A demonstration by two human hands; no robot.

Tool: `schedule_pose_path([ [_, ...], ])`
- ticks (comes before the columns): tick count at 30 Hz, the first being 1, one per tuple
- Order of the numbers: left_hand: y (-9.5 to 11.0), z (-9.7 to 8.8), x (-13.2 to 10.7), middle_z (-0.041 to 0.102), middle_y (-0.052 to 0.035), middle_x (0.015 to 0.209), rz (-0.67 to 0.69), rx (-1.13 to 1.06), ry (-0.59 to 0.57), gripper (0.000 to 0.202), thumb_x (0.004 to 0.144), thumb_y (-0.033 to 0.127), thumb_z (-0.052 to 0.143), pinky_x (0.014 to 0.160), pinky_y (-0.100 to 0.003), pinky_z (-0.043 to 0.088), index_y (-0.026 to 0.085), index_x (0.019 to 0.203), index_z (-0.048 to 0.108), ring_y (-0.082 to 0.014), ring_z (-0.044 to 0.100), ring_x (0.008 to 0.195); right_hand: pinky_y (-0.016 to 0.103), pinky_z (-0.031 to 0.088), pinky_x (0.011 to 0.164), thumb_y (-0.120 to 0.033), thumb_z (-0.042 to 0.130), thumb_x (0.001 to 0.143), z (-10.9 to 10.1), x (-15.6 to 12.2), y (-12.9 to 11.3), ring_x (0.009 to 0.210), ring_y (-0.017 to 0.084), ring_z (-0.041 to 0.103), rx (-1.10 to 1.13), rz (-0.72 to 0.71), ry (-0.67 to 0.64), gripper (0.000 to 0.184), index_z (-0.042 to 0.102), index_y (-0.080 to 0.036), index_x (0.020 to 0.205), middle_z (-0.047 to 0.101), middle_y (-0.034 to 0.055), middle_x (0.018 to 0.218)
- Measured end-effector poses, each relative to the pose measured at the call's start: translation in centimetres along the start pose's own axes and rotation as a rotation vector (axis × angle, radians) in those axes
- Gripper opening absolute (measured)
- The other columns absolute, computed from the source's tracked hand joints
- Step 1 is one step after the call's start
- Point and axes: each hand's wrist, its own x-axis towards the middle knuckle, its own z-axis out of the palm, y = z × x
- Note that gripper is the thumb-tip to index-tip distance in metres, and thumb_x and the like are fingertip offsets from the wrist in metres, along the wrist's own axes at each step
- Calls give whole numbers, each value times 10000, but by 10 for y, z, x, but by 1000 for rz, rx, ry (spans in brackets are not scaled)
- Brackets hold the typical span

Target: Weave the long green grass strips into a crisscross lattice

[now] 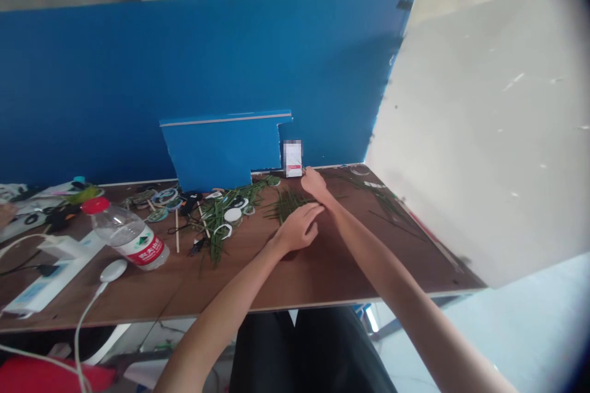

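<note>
My left hand [299,226] is low over the brown tabletop, its fingers curled together. Whatever it may hold is hidden. Just behind it lies a bunch of narrow green leaf strips [286,202]; contact between them is unclear. Farther forward, my right hand [314,183] is closed beside the lower right corner of a phone [293,159]. Its fingertips are too small to show what is in them. The phone leans upright against the blue board, its lit screen facing me. My right wrist passes close to the left fingertips.
A water bottle [126,236] with a red cap, a white power strip [55,273] and a white round charger [113,270] stand left. More leaf strips [216,218] lie among white rings and tape rolls [166,198]. A blue panel [221,150] and white side wall [479,135] enclose the table. Another person's hand [6,215] shows far left.
</note>
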Motion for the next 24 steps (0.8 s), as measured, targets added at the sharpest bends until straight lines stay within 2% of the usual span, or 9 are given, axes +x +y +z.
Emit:
schedule_pose_path([
  [7,9,-1,3,506,-138,1333,105,-49,21,581,830,145,488,1094,-480,426,202,1401,395,-269,485,1270,400,481,867,-134,373,896,-16,1,-6,1066,293,626,11,28,91,324,530,-148,1179,643,175,1169],
  [13,1,-9,6,420,-149,1403,-70,-71,186,602,842,84,447,1150,-475,359,190,1428,358,-263,397,1352,382,490,853,-192,422,907,-17,-1,-13,1054,286,630,112,99,6,298,558,-157,1170,647,171,1163],
  [18,7,-9,3,425,-142,1375,-99,-125,301,595,784,70,467,1131,-484,378,202,1362,415,-274,407,1337,348,497,827,-272,429,937,-11,4,-27,1037,281,640,124,107,-31,314,590,-135,1169,652,195,1156],
  [24,28,0,-1,434,-157,1373,54,-167,168,698,727,95,521,1104,-503,410,198,1398,361,-299,426,1314,351,502,800,-328,516,911,-18,16,-18,1042,311,653,101,127,22,346,619,-108,1158,668,233,1108],
])
